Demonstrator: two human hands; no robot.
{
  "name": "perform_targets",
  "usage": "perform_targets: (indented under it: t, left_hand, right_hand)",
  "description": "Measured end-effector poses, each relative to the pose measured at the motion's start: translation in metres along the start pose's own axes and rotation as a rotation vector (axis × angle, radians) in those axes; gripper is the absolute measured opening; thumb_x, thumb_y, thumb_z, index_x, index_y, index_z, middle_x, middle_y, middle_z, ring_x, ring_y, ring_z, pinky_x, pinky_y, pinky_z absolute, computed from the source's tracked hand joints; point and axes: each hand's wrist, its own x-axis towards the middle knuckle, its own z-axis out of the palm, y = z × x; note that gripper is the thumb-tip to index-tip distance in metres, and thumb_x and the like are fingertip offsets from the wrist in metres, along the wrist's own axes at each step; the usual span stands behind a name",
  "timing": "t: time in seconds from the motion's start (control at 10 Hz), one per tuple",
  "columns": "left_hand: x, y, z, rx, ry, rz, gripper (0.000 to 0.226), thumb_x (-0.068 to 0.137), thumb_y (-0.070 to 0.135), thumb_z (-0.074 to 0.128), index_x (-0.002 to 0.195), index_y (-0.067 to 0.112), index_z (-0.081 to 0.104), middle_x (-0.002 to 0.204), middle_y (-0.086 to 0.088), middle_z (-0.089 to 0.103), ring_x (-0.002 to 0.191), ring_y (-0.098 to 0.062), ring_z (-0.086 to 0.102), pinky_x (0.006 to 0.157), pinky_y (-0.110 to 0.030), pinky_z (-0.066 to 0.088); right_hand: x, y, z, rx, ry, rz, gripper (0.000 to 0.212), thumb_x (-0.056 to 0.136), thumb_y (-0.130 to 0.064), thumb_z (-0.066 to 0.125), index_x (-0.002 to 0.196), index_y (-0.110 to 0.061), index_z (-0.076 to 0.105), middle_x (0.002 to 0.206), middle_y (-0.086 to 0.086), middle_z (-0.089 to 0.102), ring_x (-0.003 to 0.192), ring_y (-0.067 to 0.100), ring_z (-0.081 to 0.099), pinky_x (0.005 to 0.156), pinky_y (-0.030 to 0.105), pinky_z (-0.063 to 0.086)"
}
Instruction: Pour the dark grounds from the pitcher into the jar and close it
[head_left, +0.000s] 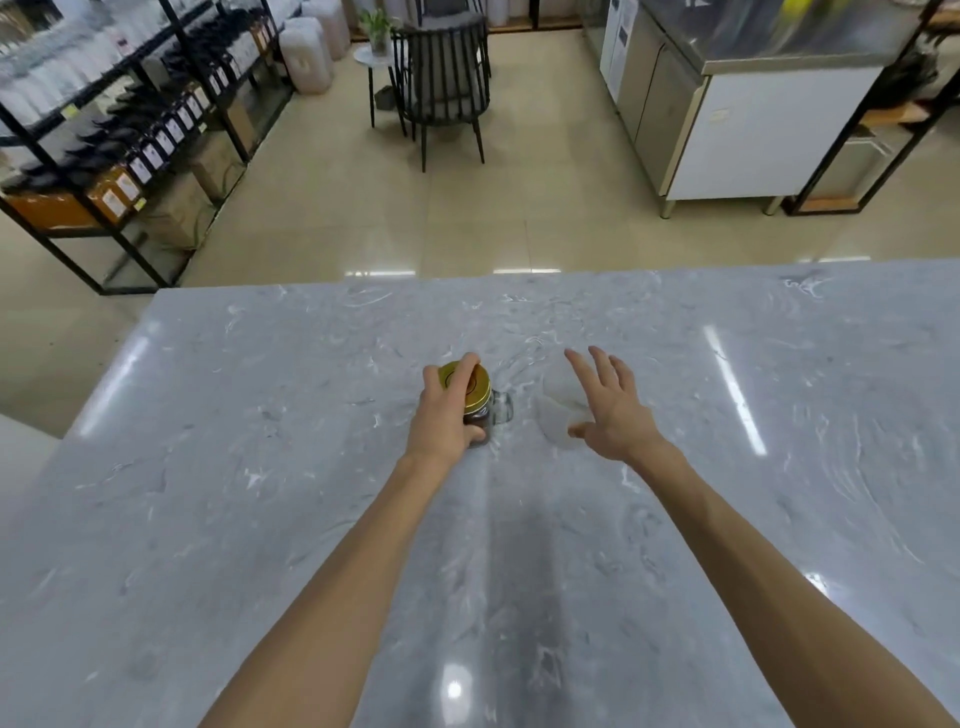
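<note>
Here: jar capped, pitcher beside it

Here the left hand (444, 415) is wrapped around a small glass jar (480, 415) standing upright on the grey marbled desk (260, 467), fingers over its round gold metal lid (467, 383) and thumb low against the glass. The lid sits on the jar's mouth; dark grounds (475, 415) show through the clear wall, and a glass handle juts out on the jar's right. Just beside it, a translucent, frosted pitcher (558, 410) stands on the polished, glossy stone. The right hand (608, 410) hovers at the pitcher with fingers spread apart, gripping nothing; whether the thumb touches the pitcher cannot be told. White labels on the dark bags lining the black metal shelves (156, 140) are too blurred to read.
</note>
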Motion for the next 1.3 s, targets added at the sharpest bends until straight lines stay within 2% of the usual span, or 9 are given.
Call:
perform_targets:
  t: [0.1,0.3,0.4,0.5,0.6,0.9,1.1,1.2,1.3]
  left_hand:
    - [0.024,0.0,-0.006,0.037,-0.009,-0.001,0.097,0.079,0.002,0.086,0.153,0.032,0.032,0.147,-0.014,0.027,0.129,-0.04,0.051,0.105,-0.05,0.049]
    - [0.04,-0.02,-0.031,0.184,-0.032,-0.055,0.098,0.079,0.014,0.089,0.153,0.037,0.029,0.153,-0.011,0.026,0.129,-0.039,0.052,0.099,-0.052,0.05]
    - [0.037,-0.018,-0.033,0.24,-0.028,-0.055,0.097,0.082,0.018,0.088,0.156,0.034,0.028,0.162,-0.014,0.02,0.143,-0.04,0.038,0.109,-0.054,0.044]
    - [0.037,-0.013,-0.028,0.271,0.01,-0.03,0.091,0.087,0.021,0.083,0.16,0.026,0.028,0.172,-0.014,0.004,0.158,-0.041,0.004,0.122,-0.055,0.026]
    - [0.039,-0.011,-0.02,0.285,0.052,0.013,0.089,0.089,0.014,0.079,0.16,0.017,0.026,0.174,-0.01,0.004,0.159,-0.039,-0.007,0.127,-0.049,0.01]
    - [0.041,-0.01,-0.011,0.297,0.095,0.034,0.084,0.09,0.013,0.076,0.158,0.016,0.028,0.173,-0.01,0.008,0.158,-0.039,0.001,0.127,-0.045,0.016]
    - [0.037,-0.015,-0.011,0.328,0.08,0.034,0.083,0.095,0.021,0.072,0.163,0.024,0.023,0.175,-0.005,-0.003,0.16,-0.034,-0.008,0.127,-0.047,0.017]
    - [0.041,-0.013,-0.016,0.408,0.041,0.026,0.087,0.096,0.029,0.07,0.164,0.028,0.016,0.174,-0.005,-0.008,0.159,-0.034,-0.015,0.127,-0.058,-0.002]
    - [0.036,-0.008,-0.024,0.469,-0.012,-0.029,0.092,0.097,0.048,0.063,0.165,0.035,0.001,0.173,-0.005,-0.018,0.156,-0.034,-0.025,0.116,-0.07,-0.015]
  right_hand:
    - [0.022,0.009,-0.011,-0.076,0.003,0.043,0.103,0.085,-0.024,0.074,0.154,-0.04,-0.001,0.164,-0.002,-0.002,0.148,0.027,0.002,0.097,0.05,0.047]
    - [0.028,0.032,-0.028,-0.182,-0.027,0.097,0.11,0.083,-0.027,0.077,0.152,-0.044,-0.007,0.163,-0.002,-0.002,0.146,0.029,0.011,0.095,0.047,0.049]
    - [0.023,0.031,-0.032,-0.205,-0.038,0.102,0.111,0.082,-0.03,0.077,0.152,-0.042,-0.008,0.164,0.0,-0.001,0.145,0.031,0.015,0.098,0.045,0.048]
    - [0.015,0.036,-0.036,-0.222,-0.057,0.129,0.111,0.083,-0.031,0.076,0.153,-0.04,-0.009,0.164,0.002,-0.003,0.145,0.032,0.016,0.101,0.045,0.046]
    - [0.007,0.037,-0.035,-0.226,-0.042,0.146,0.11,0.085,-0.027,0.074,0.153,-0.038,-0.013,0.164,0.003,-0.007,0.145,0.032,0.013,0.101,0.042,0.048]
    - [0.011,0.041,-0.034,-0.212,-0.047,0.123,0.113,0.083,-0.025,0.076,0.152,-0.037,-0.013,0.164,0.003,-0.011,0.147,0.034,0.009,0.104,0.045,0.045]
    - [0.015,0.044,-0.024,-0.26,-0.044,0.125,0.12,0.081,-0.033,0.078,0.15,-0.036,-0.02,0.163,0.006,-0.017,0.15,0.037,-0.005,0.114,0.052,0.031]
    - [0.017,0.044,-0.024,-0.302,-0.065,0.161,0.123,0.08,-0.043,0.076,0.147,-0.038,-0.027,0.162,0.003,-0.023,0.148,0.034,-0.017,0.116,0.06,0.02]
    - [0.016,0.039,-0.033,-0.325,-0.096,0.162,0.124,0.076,-0.061,0.072,0.147,-0.039,-0.027,0.16,0.0,-0.028,0.147,0.033,-0.024,0.114,0.065,0.008]
